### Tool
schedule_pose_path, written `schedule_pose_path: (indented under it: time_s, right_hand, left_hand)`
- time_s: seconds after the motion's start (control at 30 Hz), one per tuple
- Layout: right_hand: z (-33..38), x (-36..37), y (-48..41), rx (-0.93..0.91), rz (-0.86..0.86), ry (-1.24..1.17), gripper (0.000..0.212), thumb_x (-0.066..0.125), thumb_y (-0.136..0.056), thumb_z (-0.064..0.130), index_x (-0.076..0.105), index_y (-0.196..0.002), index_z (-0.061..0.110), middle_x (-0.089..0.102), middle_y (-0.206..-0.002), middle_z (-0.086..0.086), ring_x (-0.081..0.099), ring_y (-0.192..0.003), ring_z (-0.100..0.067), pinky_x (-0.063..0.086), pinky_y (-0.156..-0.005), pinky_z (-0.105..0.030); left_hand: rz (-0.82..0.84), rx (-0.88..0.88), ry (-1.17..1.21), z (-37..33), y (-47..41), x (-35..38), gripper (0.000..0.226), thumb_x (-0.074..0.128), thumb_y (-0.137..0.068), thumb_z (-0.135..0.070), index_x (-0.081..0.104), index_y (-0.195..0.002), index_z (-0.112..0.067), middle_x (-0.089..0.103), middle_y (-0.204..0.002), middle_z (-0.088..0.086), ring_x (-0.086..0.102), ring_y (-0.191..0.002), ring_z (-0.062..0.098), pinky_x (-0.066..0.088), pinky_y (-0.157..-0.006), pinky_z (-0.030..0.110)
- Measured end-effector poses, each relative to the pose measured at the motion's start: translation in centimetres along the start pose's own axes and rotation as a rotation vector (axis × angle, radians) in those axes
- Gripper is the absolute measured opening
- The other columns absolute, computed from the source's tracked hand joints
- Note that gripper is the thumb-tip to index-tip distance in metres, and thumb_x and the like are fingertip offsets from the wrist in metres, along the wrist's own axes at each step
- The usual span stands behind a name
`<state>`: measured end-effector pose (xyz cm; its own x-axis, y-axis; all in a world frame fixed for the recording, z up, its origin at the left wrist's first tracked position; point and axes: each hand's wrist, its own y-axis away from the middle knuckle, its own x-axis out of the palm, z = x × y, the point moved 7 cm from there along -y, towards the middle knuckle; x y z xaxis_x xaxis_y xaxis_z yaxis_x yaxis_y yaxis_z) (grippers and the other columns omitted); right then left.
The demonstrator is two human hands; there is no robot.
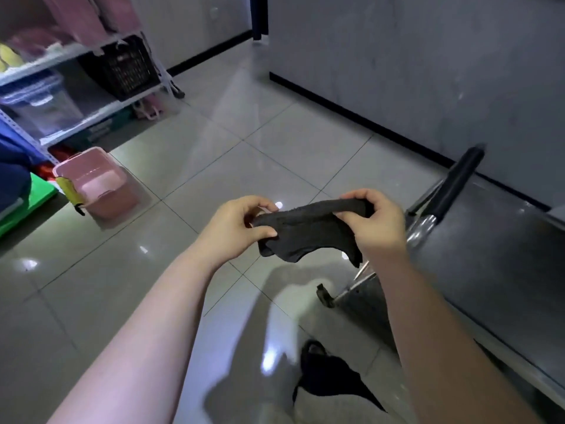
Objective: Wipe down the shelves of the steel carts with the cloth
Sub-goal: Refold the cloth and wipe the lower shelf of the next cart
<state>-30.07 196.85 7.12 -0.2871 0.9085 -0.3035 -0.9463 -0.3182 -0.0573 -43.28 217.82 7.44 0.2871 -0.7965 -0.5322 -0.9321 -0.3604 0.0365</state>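
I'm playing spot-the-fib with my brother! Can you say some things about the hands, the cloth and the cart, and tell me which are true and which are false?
1. The left hand and the right hand both hold the dark cloth. True.
2. The cloth is lying flat on the cart. False: both hands hold it up in the air.
3. A pink bin stands on the floor to the left. True.
4. The cart's handle is red. False: it is black.
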Motion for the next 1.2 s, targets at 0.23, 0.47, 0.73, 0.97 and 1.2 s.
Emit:
schedule_pose_path:
  time_s: [0.23, 0.47, 0.73, 0.97, 1.2]
  right_hand:
    - [2.6, 2.3, -15.6, -0.146, 0.046, -0.024, 0.024, 0.075, -0.073, 0.003, 0.068, -0.083, 0.024, 0.067, -0.078, 0.013, 0.061, -0.076, -0.001, 0.047, -0.067, -0.013]
    - [3.5, 3.1, -30.6, -0.141, -0.005, 0.035, 0.026, 0.079, -0.075, 0.013, 0.063, -0.085, 0.03, 0.063, -0.084, 0.017, 0.057, -0.082, 0.004, 0.042, -0.065, -0.005]
    - [0.1, 0.0, -45.7, -0.094, -0.22, 0.086, 0.023, 0.077, -0.08, 0.018, 0.062, -0.081, 0.036, 0.063, -0.084, 0.025, 0.057, -0.084, 0.009, 0.039, -0.064, 0.0]
    - [-4.5, -7.3, -56.0, 0.064, -0.59, 0.084, 0.028, 0.079, -0.077, 0.013, 0.062, -0.08, 0.035, 0.064, -0.081, 0.021, 0.057, -0.081, 0.009, 0.039, -0.066, -0.003]
    - [-9.3, -17.8, -60.0, 0.288, -0.84, 0.09, 0.019, 0.076, -0.079, 0.012, 0.066, -0.085, 0.026, 0.064, -0.082, 0.016, 0.057, -0.081, 0.008, 0.041, -0.065, -0.004]
  left_hand:
    - [-0.174, 0.073, 0.075, -1.5, -16.7, -4.6, 0.034, 0.071, -0.08, -0.002, 0.062, -0.087, -0.033, 0.066, -0.08, -0.02, 0.06, -0.076, -0.001, 0.043, -0.068, 0.014]
    - [-0.272, 0.061, 0.04, -2.7, -32.2, -6.2, 0.029, 0.065, -0.084, -0.009, 0.064, -0.079, -0.038, 0.068, -0.081, -0.012, 0.065, -0.081, 0.011, 0.05, -0.068, 0.019]
    - [-0.132, 0.172, 0.068, -4.6, -53.5, -2.2, 0.022, 0.07, -0.083, -0.018, 0.066, -0.083, -0.04, 0.068, -0.083, -0.019, 0.064, -0.082, 0.001, 0.048, -0.071, 0.017]
    - [0.232, 0.36, 0.16, -11.9, -72.4, 7.6, 0.029, 0.071, -0.084, -0.01, 0.067, -0.079, -0.038, 0.068, -0.083, -0.008, 0.065, -0.075, 0.003, 0.046, -0.053, 0.006]
    - [0.56, 0.476, 0.16, -20.6, -83.4, 23.6, 0.031, 0.07, -0.085, -0.01, 0.066, -0.078, -0.04, 0.068, -0.078, -0.015, 0.064, -0.075, -0.003, 0.049, -0.057, 0.01]
